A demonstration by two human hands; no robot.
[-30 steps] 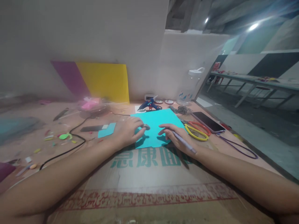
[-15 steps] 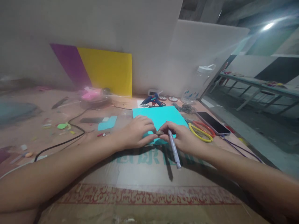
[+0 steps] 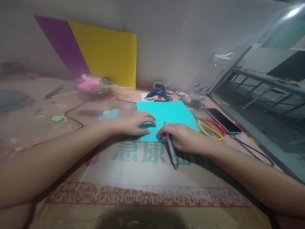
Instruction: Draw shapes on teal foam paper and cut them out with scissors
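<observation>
A bright turquoise sheet lies flat on the table in front of me. My left hand rests at its left side, fingers apart and nothing between them. Over the sheet's lower right part is my right hand, closed around a slim purple-grey pen. The pen slants down toward me, its top end showing above the fingers. The right fingertips are at the sheet; whether they pinch anything else is too blurred to tell.
Scissors with yellow and red handles and a phone lie at the right. Behind the sheet are a blue glue gun and a clear bottle. Yellow board leans at the back left.
The two hands have moved apart; the small dark object between their fingertips no longer shows there. My left fingers have opened. The view has shifted, and more of the print below the sheet shows.
</observation>
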